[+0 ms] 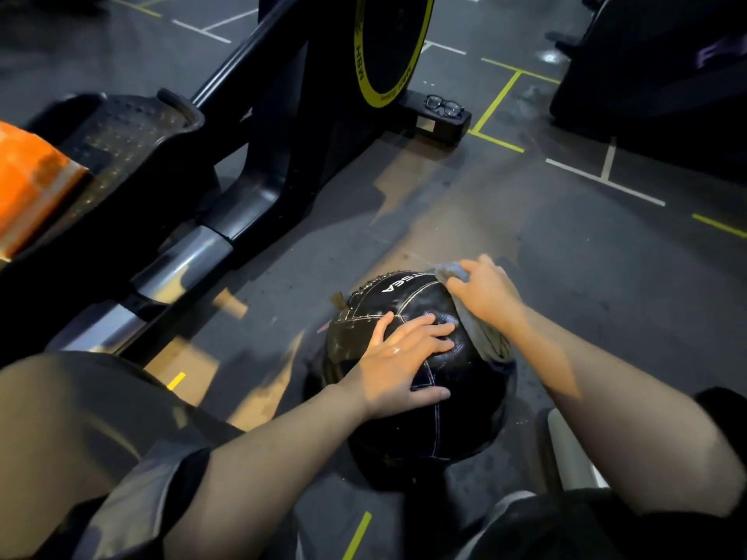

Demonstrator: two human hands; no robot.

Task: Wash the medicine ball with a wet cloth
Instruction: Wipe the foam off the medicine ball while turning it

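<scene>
A black stitched medicine ball (pixel 456 418) with white lettering sits on the dark gym floor between my knees. My left hand (pixel 400 357) lies flat on top of the ball, fingers spread and straight, pressing on it. My right hand (pixel 485 291) grips a grey cloth (pixel 483 333) against the ball's far right side. Part of the cloth hangs down the ball below my wrist, and another bit sticks out past my fingers.
A black exercise bike (pixel 250 167) with a yellow-rimmed flywheel (pixel 388 46) stands to the left and behind the ball. A pair of glasses (pixel 442 105) lies on the bike's base. An orange object (pixel 32 183) is at the left edge. Another dark machine (pixel 655 74) stands at the far right.
</scene>
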